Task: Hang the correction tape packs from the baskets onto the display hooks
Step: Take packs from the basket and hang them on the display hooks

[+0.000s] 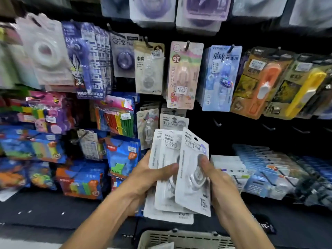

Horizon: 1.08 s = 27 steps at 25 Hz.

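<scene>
Fingers (170, 168) of left hand (143, 178): curled round the left edge of a fanned stack of correction tape packs (167, 177), thumb pressed across the front. Right hand (217, 178): thumb pinching the front pack (194, 177) on its blister, other fingers hidden behind the card. Both hands hold; neither is free.

Head view, the only one: stack is mid-frame, just below the matching white packs already hung (173, 121) on a hook at centre. Basket (179, 239) is at near bottom edge, directly under the hands, with at least one white pack inside, mostly cropped.

Step in hand, my read: peeling the front pack off the fan to hang it. To do it well:
- slide it up and right, clear of the stack, before lifting
- left thumb clamps the rest so the fan doesn't spill
- keep the card upright, hang-hole at top, line it up with the hook tip, push straight back
- bare hooks (217, 123) sit to the right of the matching row if that one's full

Counts:
- packs in hand: three clear fronts, a fourth edge peeking at the bottom; so four, possibly more behind
- baskets in view: one
- bare hooks on the right: three or so, blurred
</scene>
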Available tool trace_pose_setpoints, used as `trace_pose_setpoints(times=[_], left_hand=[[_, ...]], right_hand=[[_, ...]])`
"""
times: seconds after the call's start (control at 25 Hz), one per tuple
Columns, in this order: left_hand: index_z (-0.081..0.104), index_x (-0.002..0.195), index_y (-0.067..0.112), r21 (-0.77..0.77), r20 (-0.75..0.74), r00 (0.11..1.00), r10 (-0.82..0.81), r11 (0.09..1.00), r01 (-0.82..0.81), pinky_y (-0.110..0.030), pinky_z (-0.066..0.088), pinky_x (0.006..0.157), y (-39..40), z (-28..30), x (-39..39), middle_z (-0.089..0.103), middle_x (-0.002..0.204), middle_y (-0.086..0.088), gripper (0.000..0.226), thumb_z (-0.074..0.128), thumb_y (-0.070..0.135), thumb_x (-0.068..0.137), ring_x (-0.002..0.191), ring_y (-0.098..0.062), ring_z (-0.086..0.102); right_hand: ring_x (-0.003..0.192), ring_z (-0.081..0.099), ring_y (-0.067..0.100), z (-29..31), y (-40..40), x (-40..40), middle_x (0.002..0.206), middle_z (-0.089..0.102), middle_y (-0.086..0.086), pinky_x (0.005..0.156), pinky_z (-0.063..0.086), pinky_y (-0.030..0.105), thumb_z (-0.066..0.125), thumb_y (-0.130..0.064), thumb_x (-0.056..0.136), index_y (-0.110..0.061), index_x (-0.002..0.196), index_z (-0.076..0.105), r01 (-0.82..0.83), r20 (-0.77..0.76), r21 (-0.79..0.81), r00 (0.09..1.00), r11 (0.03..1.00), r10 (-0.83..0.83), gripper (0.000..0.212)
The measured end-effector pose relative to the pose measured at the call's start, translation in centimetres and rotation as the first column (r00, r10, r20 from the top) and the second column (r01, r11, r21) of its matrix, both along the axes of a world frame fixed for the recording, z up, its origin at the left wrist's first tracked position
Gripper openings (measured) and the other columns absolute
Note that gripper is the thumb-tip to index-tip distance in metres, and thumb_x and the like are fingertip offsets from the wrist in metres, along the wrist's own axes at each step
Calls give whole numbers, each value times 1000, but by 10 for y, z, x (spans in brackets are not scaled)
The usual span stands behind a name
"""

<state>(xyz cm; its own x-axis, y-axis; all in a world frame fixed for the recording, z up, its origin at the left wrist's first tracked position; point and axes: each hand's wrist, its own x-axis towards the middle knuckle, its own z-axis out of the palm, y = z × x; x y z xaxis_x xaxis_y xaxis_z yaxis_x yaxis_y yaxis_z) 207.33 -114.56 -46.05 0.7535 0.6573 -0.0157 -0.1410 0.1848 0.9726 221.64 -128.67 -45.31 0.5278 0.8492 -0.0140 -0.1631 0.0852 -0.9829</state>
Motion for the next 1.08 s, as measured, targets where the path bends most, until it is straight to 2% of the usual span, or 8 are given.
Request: trace_pose_setpoints(times=[0.24,0.36,0.44,0.68,0.76,0.88,0.96,1.08], left_hand=[[65,121,25,57,143,948,284,954,-294,-44,63,77,30,17,-35,79,110,-7,91,97,17,37,98,-31,77],[63,120,30,126,264,876,404,886,-447,-31,63,66,43,26,-54,78,111,-1,92,100,13,37,94,-23,78],[61,121,32,146,300,850,433,860,-489,-34,64,70,47,28,-58,78,113,2,86,94,21,43,97,-21,77],[62,121,38,158,330,858,393,873,-461,-26,62,70,51,26,-51,77,115,4,89,101,30,41,99,-17,77],[61,123,36,167,349,856,381,873,-457,-23,61,71,52,27,-46,77,115,5,87,97,30,43,100,-16,76],[60,124,31,126,336,865,372,893,-433,-24,61,70,50,23,-39,77,114,3,87,95,24,45,100,-18,76],[59,124,30,130,313,882,351,905,-406,-26,62,71,49,21,-34,77,114,2,87,97,20,47,101,-20,76],[59,126,26,147,277,907,318,919,-367,-27,62,71,46,18,-24,78,114,1,92,101,16,45,100,-21,77]], right_hand=[[105,72,9,2,23,-3,112,77,-9,83,53,28,68,-50,89,-34,113,72,150,172,124,970,981,-170,29],[97,73,7,5,38,5,106,77,-9,71,54,17,60,-26,100,-34,108,73,82,171,71,981,994,-93,17],[91,72,9,9,56,8,100,77,-9,70,53,22,60,-21,99,-30,102,72,106,266,12,958,994,-105,15],[82,70,4,2,81,3,92,75,-14,72,50,32,69,-42,92,-36,96,67,373,321,79,868,924,-378,7],[78,66,13,2,87,6,91,69,-8,66,48,35,70,-57,86,-37,96,56,475,381,-10,815,880,-436,27],[84,58,14,8,86,14,101,60,-2,69,47,36,70,-49,89,-26,105,48,542,507,-186,767,819,-393,35],[99,60,12,2,76,7,112,62,-8,77,47,29,69,-39,93,-29,111,53,469,521,-101,776,878,-355,26],[92,69,8,-11,60,-18,101,73,-8,76,54,22,75,-40,85,-35,114,64,107,291,70,949,992,-123,32]])
